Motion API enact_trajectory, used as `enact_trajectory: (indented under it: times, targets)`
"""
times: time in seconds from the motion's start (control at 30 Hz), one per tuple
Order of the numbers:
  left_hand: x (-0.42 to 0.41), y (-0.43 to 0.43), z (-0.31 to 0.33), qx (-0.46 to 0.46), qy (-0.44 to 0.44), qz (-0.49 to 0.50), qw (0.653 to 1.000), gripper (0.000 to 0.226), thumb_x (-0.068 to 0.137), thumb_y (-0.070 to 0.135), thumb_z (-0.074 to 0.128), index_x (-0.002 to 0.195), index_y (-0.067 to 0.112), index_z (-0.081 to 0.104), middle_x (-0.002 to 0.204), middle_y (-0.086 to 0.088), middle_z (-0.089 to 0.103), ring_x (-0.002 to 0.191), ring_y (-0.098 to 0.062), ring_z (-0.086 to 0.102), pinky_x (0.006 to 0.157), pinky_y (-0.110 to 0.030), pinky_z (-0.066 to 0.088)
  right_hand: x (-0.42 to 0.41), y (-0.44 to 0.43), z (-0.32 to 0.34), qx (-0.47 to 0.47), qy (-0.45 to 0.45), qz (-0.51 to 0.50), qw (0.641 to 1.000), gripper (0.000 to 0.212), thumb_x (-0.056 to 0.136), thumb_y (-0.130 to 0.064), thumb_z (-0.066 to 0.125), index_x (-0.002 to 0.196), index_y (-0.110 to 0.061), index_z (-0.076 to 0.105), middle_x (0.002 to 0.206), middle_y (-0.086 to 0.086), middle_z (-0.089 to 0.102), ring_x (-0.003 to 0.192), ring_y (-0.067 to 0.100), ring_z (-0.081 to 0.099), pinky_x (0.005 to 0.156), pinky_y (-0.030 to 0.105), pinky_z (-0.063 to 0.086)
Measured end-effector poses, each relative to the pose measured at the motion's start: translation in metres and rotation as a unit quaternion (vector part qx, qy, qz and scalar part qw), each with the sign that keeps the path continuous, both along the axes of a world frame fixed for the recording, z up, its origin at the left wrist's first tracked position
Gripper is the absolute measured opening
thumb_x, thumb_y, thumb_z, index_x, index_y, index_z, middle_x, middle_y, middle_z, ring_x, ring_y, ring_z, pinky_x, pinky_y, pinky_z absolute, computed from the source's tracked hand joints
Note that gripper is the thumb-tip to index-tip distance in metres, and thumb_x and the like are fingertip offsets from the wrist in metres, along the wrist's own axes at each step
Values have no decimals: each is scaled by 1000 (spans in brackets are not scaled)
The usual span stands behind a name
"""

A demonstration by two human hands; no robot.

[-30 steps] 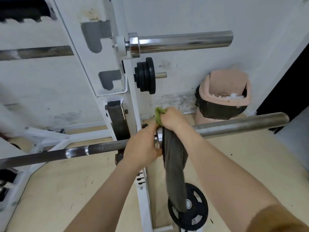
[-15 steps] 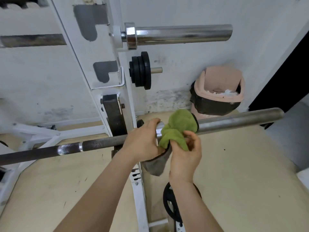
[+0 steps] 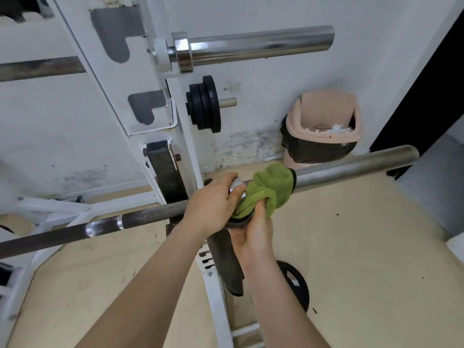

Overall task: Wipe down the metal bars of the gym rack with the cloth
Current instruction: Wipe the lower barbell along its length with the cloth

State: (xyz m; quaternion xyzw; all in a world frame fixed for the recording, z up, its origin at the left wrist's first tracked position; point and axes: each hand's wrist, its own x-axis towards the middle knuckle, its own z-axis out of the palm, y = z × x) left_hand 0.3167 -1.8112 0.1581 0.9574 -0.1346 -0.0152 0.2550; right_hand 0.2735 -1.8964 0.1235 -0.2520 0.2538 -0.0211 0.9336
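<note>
Scuffed white wall (image 3: 263, 79) and tan floor (image 3: 364, 247) back the white rack (image 3: 187, 141). The left hand (image 3: 213, 204) wraps its grip over the lower bar (image 3: 351, 169); the right hand (image 3: 253, 234) pinches in its grip the green cloth (image 3: 271, 187), bunched round the bar just beside, grey tail hanging. The bar's bare end runs free rightward, stopping near a pink bin (image 3: 324, 126).

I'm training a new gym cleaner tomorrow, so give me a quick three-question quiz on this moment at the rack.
1. True or false: the right hand holds the green cloth, which is draped over the lower bar.
2. Which hand grips the lower bar bare? A: left hand. B: right hand. C: neither.
3. Fill in: the black plates sit ___ the chrome bar (above or below).

Key: 1 true; 2 A; 3 below.
</note>
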Motion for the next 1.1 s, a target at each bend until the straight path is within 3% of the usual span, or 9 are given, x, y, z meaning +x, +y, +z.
enact_trajectory:
  times: [0.23,0.33,0.43,0.6,0.7,0.8,0.93,1.03,1.1]
  targets:
    - [-43,2,-4,-15,-132,-12,991,41,91,21,61,133,23,57,141,5,51,123,-20,52,100,-36,46,-13,8,4,74,91,3,993,38,103,-38,39,106,-11,65,95,10,71,76,21,71,54,27,57]
    - [-39,7,4,-80,-134,2,988,32,95,24,55,127,23,62,132,6,57,119,-15,54,102,-30,44,-31,-2,18,-143,39,36,988,27,101,-26,46,100,-12,69,95,8,74,85,18,71,62,27,55]
    - [-28,5,18,-74,-61,-30,995,33,102,27,40,131,21,54,132,3,55,122,-18,50,95,-20,34,-37,-17,58,-391,-51,11,919,20,95,-21,57,81,-21,70,74,-13,72,72,-2,66,63,14,50]
    - [-41,13,29,-126,-16,30,991,31,100,26,40,124,27,60,104,12,67,104,-13,62,81,-26,44,-13,-36,119,-585,-77,80,803,37,92,-41,50,70,-14,63,67,-6,64,82,19,62,80,37,49]
    - [-57,18,44,-393,111,47,912,34,95,45,49,124,31,58,106,14,71,105,-7,64,93,-27,47,3,-38,137,-578,-82,162,796,41,94,-49,45,73,-20,65,75,-4,66,83,15,62,81,35,48]
    - [-64,11,55,-414,179,-28,892,17,100,24,48,99,18,64,80,7,73,83,-13,71,78,-19,52,17,-36,139,-487,-94,255,830,35,87,-46,61,83,-13,71,76,8,67,76,22,65,75,37,53]
    - [-46,20,58,-487,111,128,857,30,101,13,39,86,9,64,54,-4,54,54,-17,57,60,-23,54,27,-65,143,-506,-85,301,804,42,77,-31,79,109,-5,68,96,13,75,89,28,72,86,45,57]
    - [-38,25,47,-392,85,137,906,17,95,11,48,97,18,64,70,0,63,68,-14,62,65,-27,55,34,-82,148,-476,-81,279,830,47,80,-21,77,118,0,59,100,14,74,90,24,72,83,40,59]
    - [-37,23,32,-121,33,72,989,31,89,21,58,119,28,56,98,7,65,90,-13,61,74,-30,52,36,-77,148,-453,-99,263,846,35,85,-12,71,116,1,59,105,16,72,93,26,72,83,39,59]
